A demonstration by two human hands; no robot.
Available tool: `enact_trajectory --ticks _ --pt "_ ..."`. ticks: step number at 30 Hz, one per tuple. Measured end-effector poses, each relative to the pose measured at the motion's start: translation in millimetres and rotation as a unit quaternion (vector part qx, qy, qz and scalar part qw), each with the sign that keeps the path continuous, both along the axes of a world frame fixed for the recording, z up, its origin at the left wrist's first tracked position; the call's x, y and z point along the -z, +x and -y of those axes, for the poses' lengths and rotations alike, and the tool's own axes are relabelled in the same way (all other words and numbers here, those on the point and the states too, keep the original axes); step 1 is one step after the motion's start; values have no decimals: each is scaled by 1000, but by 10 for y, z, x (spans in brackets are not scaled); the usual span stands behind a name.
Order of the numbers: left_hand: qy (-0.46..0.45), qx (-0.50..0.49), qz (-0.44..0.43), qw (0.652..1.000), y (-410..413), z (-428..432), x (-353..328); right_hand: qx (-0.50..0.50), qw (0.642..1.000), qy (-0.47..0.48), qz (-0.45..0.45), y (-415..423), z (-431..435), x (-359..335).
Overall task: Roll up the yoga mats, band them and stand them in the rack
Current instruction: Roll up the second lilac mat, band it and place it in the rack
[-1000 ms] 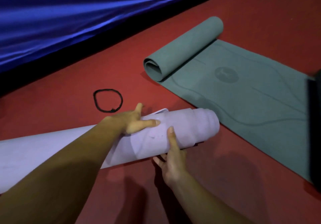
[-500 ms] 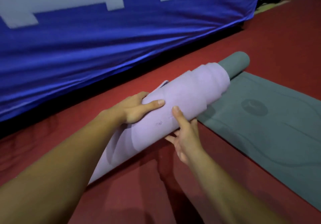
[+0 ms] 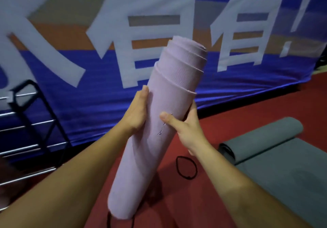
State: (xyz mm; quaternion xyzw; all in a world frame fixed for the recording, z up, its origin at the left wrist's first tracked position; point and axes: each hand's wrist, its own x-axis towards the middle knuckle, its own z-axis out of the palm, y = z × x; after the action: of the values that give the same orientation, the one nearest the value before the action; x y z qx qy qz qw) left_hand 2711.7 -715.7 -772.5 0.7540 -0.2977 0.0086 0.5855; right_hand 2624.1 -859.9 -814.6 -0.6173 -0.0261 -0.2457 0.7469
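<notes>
Counting left to right: one black metal rack (image 3: 33, 126) at the far left, one rolled lilac mat (image 3: 159, 121) in the middle, two black elastic bands, and one grey-green mat (image 3: 276, 155) half rolled on the right. One band (image 3: 186, 168) lies on the red floor (image 3: 247, 111) just right of the lilac roll; the other (image 3: 110, 221) peeks out under its near end. Both hands clamp the lilac mat, the left hand (image 3: 137, 111) on its left side, the right hand (image 3: 185, 126) wrapped round its right. Half a second ago the roll lay low and slanted near the floor; now it is tilted steeply up, its stepped far end against the blue banner (image 3: 88, 95).
</notes>
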Motion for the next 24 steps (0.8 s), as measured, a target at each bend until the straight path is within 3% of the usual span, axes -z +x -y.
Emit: enact_trajectory --ticks 5,8,11,15,19,24 --pt "-83 -43 -42 995 -89 -430 -558 -6 986 -160 -38 64 -297 -607" --pt "-126 -82 -92 984 -98 -578 -685 -39 976 -197 -88 70 -384 -856" --pt "-104 -108 -164 975 -84 -675 -490 -83 962 -217 -146 26 -420 -948" --pt "-92 -146 -171 970 -254 -743 -295 -147 967 -106 -181 -64 -508 -1029" --pt "-125 -136 -172 968 -395 -699 -613 -76 985 6 -152 1 -602 -1415" --pt "-144 -104 -205 962 -537 -707 -1022 -71 983 3 -168 -39 -691 -1688"
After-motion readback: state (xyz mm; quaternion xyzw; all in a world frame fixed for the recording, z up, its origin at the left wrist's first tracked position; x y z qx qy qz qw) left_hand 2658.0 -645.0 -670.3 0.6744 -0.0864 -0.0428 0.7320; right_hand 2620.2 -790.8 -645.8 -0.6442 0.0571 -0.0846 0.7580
